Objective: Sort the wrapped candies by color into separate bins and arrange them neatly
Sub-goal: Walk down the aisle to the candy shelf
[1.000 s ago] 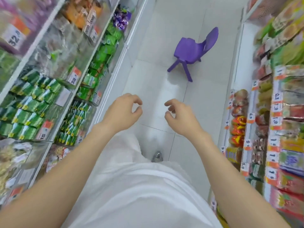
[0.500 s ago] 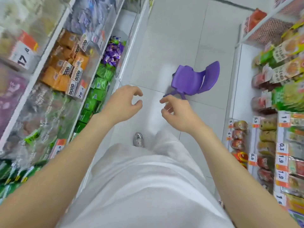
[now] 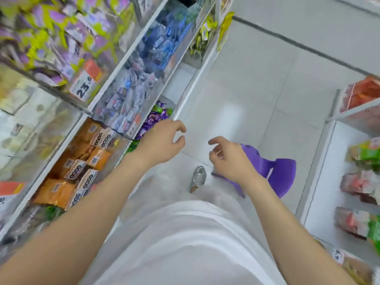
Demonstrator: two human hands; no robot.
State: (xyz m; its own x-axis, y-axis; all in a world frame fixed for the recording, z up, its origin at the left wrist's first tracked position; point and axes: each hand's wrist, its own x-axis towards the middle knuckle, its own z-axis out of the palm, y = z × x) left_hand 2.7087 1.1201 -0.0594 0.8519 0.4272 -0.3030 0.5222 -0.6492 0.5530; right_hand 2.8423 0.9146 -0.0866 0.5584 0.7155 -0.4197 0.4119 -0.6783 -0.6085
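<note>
Fingers (image 3: pixel 179 126) of the left hand (image 3: pixel 162 141) have shifted to the shelf (image 3: pixel 194 79) front edge, loosely curled, holding nothing, just beside purple wrapped candies (image 3: pixel 153 120) in their bin. Right hand (image 3: pixel 230 159): loosely curled, empty, over the purple chair (image 3: pixel 283 175).

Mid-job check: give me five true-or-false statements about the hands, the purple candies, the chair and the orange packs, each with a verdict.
1. The left hand holds nothing. True.
2. The right hand grips a purple candy. False: it is empty, with its fingers loosely curled.
3. The purple candies lie in a bin on the left shelving, right by the left hand. True.
4. The purple chair stands on a shelf. False: it is on the floor, partly hidden behind the right hand.
5. The orange packs sit on the right-side shelves. False: they are on the left shelving.
</note>
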